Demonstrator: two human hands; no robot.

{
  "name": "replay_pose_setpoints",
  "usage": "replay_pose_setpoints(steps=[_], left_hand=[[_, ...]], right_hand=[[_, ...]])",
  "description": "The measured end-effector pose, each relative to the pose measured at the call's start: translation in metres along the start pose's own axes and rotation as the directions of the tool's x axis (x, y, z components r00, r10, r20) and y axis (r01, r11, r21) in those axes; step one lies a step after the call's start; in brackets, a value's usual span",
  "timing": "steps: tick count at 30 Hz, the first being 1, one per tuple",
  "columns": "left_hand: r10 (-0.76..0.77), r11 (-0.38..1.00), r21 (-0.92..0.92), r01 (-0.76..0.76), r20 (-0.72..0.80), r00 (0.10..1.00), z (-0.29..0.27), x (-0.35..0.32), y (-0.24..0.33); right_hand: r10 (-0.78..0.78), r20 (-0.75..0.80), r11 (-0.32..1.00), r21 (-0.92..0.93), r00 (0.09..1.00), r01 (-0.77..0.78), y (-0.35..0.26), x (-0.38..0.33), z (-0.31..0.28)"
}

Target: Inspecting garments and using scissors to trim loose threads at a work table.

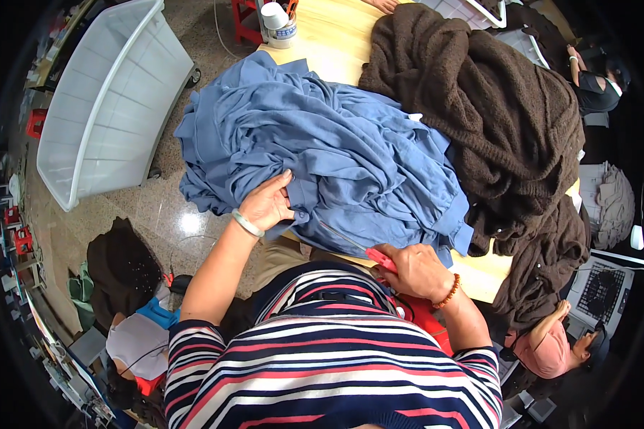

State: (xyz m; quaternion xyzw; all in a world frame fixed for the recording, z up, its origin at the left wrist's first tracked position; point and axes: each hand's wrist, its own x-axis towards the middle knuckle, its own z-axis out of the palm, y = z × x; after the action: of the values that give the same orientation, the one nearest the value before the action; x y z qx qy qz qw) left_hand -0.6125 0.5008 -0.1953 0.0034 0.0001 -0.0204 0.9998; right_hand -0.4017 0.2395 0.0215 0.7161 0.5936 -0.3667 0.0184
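Note:
A heap of blue garments (286, 129) lies crumpled over the near part of the table. My left hand (266, 204), with a pale bangle at the wrist, has its fingers closed on an edge of the blue cloth, beside a small dark button (301, 216). In my right hand (421, 273), which wears a beaded bracelet, is a red-handled tool (381, 259) with a thin metal shaft. The shaft slants up and left across the blue cloth, its tip a little right of the button. Its exact kind cannot be made out.
A pile of dark brown knitwear (479, 107) covers the table's right side and hangs down. A tin with a white cup (274, 16) stands at the far edge of the wooden table (336, 36). Left is a white wheeled bin (114, 107). Other people sit nearby.

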Motion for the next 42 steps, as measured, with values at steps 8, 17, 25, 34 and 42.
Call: replay_pose_setpoints(steps=[8,17,25,34,42], left_hand=[[0.387,-0.08,0.755,0.65,-0.578,0.719,0.081,-0.005,-0.057],[0.949,-0.215,0.741,0.636,0.004,0.316,0.071,0.041,-0.049],[0.983,-0.126,0.743,0.658,0.005,0.182,0.03,0.032,-0.043],[0.865,0.485,0.752,-0.446,-0.488,0.117,0.059,0.026,-0.041],[0.984,-0.176,0.777,0.605,0.12,0.132,0.054,0.036,-0.024]], right_hand=[[-0.091,-0.278,0.967,0.205,0.956,0.151,0.011,0.018,-0.006],[-0.184,-0.312,0.962,0.136,0.932,0.236,0.004,0.044,-0.019],[-0.233,-0.271,0.957,0.107,0.934,0.269,0.004,0.054,-0.026],[-0.283,-0.303,0.942,0.09,0.91,0.323,0.002,0.065,-0.022],[-0.23,-0.278,0.962,0.081,0.933,0.261,0.01,0.061,-0.016]])
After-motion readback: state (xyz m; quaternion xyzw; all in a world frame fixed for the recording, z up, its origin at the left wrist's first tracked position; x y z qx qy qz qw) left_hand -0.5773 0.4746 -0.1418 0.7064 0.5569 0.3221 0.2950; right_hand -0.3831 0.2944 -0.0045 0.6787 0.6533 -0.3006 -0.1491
